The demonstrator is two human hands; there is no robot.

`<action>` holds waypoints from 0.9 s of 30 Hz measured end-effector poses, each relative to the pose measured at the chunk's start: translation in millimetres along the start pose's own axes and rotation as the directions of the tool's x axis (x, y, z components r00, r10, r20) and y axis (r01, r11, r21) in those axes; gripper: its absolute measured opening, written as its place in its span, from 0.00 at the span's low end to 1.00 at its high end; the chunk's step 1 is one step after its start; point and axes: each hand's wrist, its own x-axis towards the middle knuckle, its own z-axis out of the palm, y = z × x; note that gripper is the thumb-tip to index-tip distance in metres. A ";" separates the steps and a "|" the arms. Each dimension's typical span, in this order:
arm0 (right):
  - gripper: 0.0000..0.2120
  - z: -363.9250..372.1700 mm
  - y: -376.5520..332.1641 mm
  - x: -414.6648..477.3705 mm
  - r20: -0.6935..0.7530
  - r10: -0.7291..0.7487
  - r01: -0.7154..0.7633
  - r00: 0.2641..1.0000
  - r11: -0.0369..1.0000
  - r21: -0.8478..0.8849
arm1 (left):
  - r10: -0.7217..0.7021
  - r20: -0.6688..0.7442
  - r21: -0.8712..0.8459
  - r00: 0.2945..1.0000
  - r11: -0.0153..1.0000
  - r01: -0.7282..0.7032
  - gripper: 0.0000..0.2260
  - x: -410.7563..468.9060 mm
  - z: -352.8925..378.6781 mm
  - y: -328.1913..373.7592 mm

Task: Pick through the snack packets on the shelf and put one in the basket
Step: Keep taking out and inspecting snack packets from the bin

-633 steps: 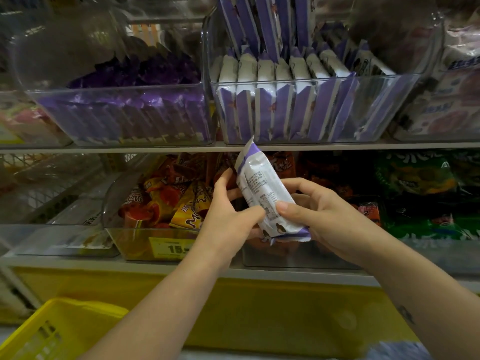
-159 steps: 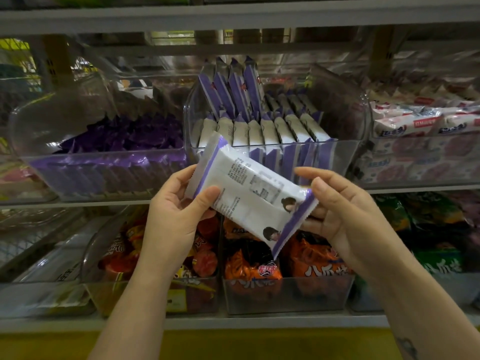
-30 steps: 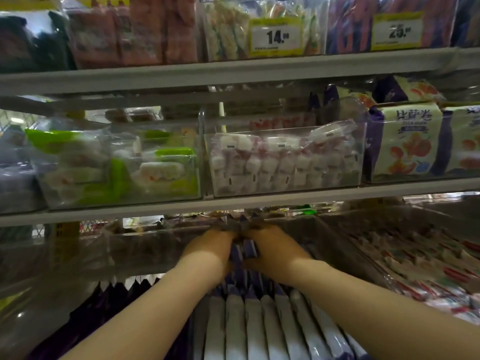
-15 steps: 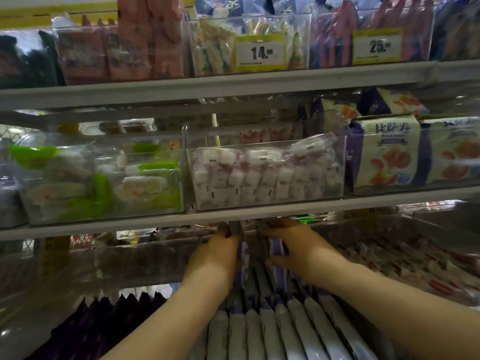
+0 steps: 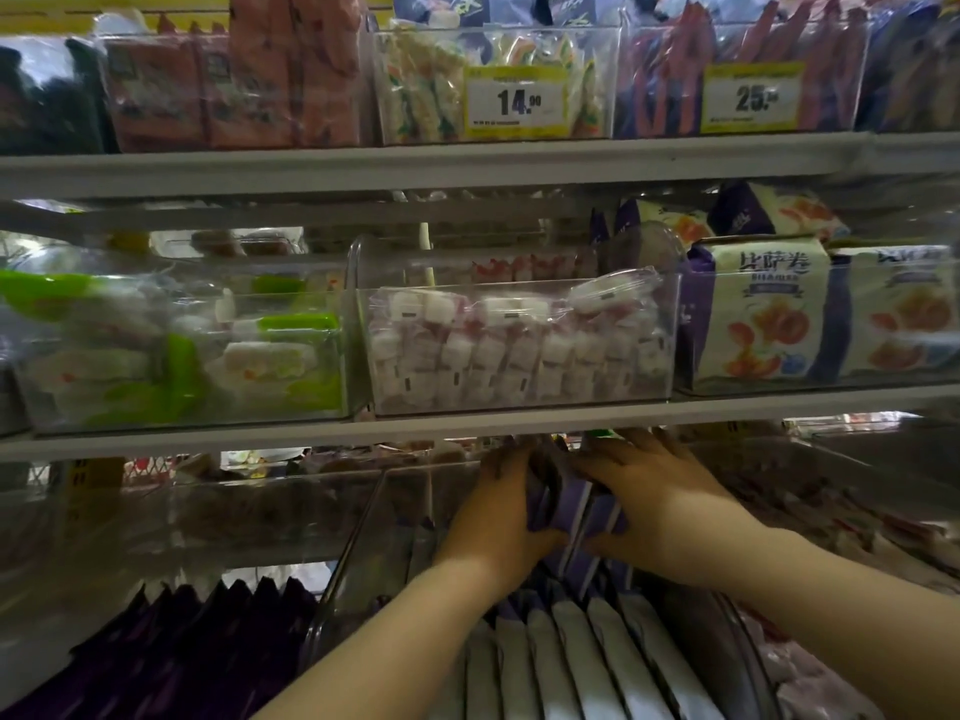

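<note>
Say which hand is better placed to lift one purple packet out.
Probably the right hand: it lies across the purple packets, fingers curled over their tops, while the left hand only presses their side.

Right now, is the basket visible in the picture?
No, only shelves of snack bins show, with both hands, left and right, among the purple packets.

Retail shop, snack aisle. Tiered metal shelves (image 5: 467,166) hold clear plastic bins (image 5: 519,397) of packaged snacks (image 5: 519,350); yellow price tags (image 5: 514,101) read 14.99 and 25-something on the top-row bins.
</note>
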 end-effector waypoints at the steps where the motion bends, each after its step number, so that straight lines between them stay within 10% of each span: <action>1: 0.45 0.6 -3.8 1.1 -0.009 -0.029 0.029 1.000 0.999 -0.029 | -0.014 0.036 -0.077 0.999 0.997 0.017 0.34 -0.7 -2.8 -4.8; 9: 0.35 -0.2 -41.2 26.0 0.182 -0.196 0.204 0.963 0.979 -0.024 | -0.094 0.408 0.228 0.908 0.974 -0.001 0.17 -5.9 -51.9 -21.2; 14: 0.27 -1.1 -39.7 27.5 0.222 -0.170 0.180 0.960 0.983 -0.023 | -0.272 0.370 0.606 0.888 0.796 -0.008 0.13 -13.9 -95.6 -40.5; 22: 0.27 6.3 -35.2 23.8 0.197 -0.194 0.203 0.961 0.979 -0.029 | -0.511 0.514 0.764 0.689 0.638 -0.096 0.16 -12.2 -93.5 -37.3; 27: 0.27 9.9 -32.1 25.1 0.167 -0.194 0.201 0.967 0.979 -0.028 | -0.458 0.502 0.748 0.734 0.655 -0.104 0.12 -17.4 -96.6 -40.3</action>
